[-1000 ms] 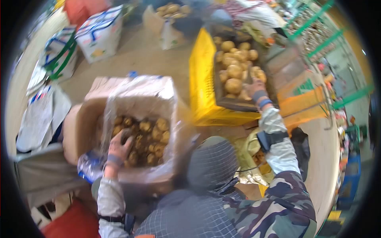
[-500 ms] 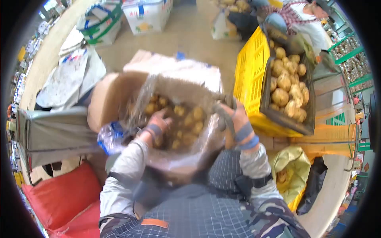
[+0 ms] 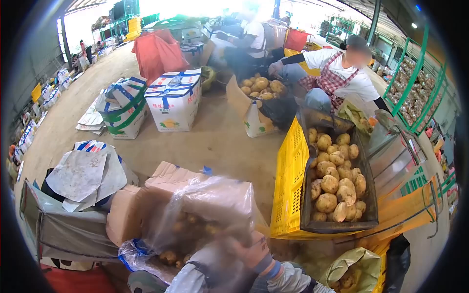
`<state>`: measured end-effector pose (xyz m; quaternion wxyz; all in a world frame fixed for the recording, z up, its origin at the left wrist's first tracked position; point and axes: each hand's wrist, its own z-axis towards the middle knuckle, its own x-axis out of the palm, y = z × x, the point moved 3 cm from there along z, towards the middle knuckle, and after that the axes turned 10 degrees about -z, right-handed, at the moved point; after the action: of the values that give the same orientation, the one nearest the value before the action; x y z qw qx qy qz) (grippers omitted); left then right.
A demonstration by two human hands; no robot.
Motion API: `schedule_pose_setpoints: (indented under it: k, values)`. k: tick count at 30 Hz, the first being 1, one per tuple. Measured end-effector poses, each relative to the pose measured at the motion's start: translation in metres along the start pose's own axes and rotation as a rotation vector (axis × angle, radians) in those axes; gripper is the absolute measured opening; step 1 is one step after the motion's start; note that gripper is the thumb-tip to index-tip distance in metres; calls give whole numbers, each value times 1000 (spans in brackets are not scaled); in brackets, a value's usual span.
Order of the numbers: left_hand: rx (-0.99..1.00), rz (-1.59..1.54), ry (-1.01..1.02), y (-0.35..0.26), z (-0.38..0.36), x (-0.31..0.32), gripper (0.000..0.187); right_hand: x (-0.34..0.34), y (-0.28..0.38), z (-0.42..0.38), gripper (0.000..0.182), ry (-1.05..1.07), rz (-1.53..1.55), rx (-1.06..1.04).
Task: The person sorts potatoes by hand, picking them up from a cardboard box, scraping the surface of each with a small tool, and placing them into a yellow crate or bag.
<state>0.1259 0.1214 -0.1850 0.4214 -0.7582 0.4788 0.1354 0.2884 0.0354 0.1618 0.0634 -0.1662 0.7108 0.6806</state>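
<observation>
A cardboard box lined with clear plastic stands in front of me, with potatoes showing dimly inside. My right hand, with blue bands at the wrist, is at the box's near right side; its fingers are smeared by motion. The left sleeve reaches over the near edge of the box. My left hand is blurred and mostly hidden there, so its grip cannot be made out.
A yellow crate with a dark liner holds several potatoes at right. Below it sits an olive sack. White cartons stand farther back. A co-worker sits behind the crate near another potato box.
The view has tilted up, so the box and my hands appear lower. My right hand has moved from the box's right rim toward the middle. The left hand, earlier among the potatoes, is now obscured.
</observation>
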Motion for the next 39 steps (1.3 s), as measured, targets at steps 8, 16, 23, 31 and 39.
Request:
schedule_pose_setpoints:
  k: [8,16,23,31,39]
  values:
    - [159,-1235,31,-12,-143,-80,35,11,-22,2,40,125,-266,-19]
    - [352,-1326,-313,12,-242,-97,42,81,-12,-22,83,368,-624,-151]
    - [557,-340,-569,67,-207,-75,58,113,-39,-24,87,328,-456,-215]
    - [374,-787,-339,40,-242,-125,43,112,-45,-22,75,233,-360,-67]
    - [726,-1425,-335,-29,-280,-145,40,99,-32,-9,48,443,408,199]
